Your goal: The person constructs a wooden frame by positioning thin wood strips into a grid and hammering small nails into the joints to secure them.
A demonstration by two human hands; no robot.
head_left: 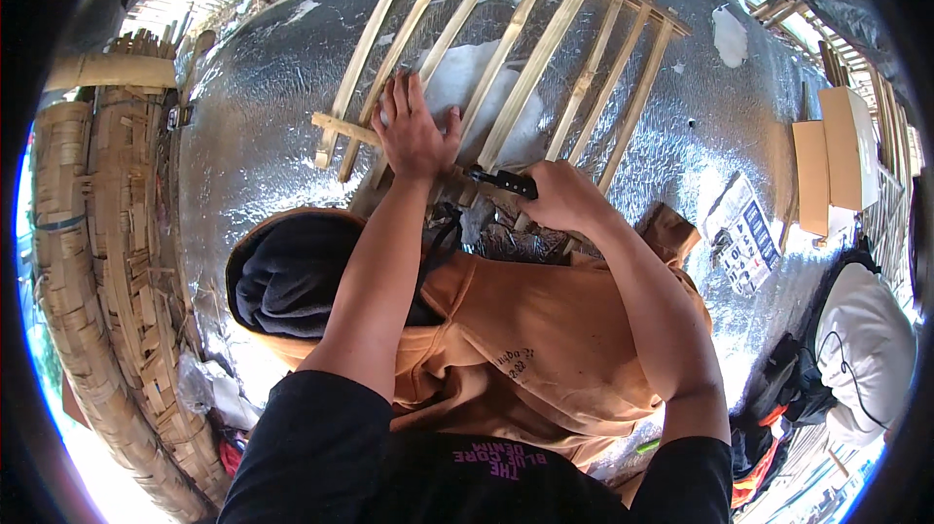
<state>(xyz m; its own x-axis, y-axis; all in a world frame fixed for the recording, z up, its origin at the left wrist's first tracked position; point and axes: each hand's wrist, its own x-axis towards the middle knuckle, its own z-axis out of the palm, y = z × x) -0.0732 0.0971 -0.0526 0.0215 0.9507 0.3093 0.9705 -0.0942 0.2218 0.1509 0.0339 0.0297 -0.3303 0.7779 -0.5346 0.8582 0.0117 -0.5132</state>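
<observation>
A slatted bamboo frame (542, 62) lies in front of me, its long strips joined by a crosspiece at the far end. My left hand (416, 130) rests on the strips with fingers stretched out, beside a short near crosspiece (345, 128). My right hand (564, 195) is wrapped round a black tool (508, 181) with rivet-like dots on it. The tool points left toward the near ends of the strips, just below my left hand. Its working end is too small to make out, and my fingers cover part of its handle.
A brown hoodie (555, 315) with a dark-lined hood lies between my arms. Shiny foil sheeting (263, 106) covers the floor. Rolled woven bamboo (126, 261) stands at the left. To the right are cardboard boxes (846, 149), a printed sheet (741, 232) and a white sack (864, 354).
</observation>
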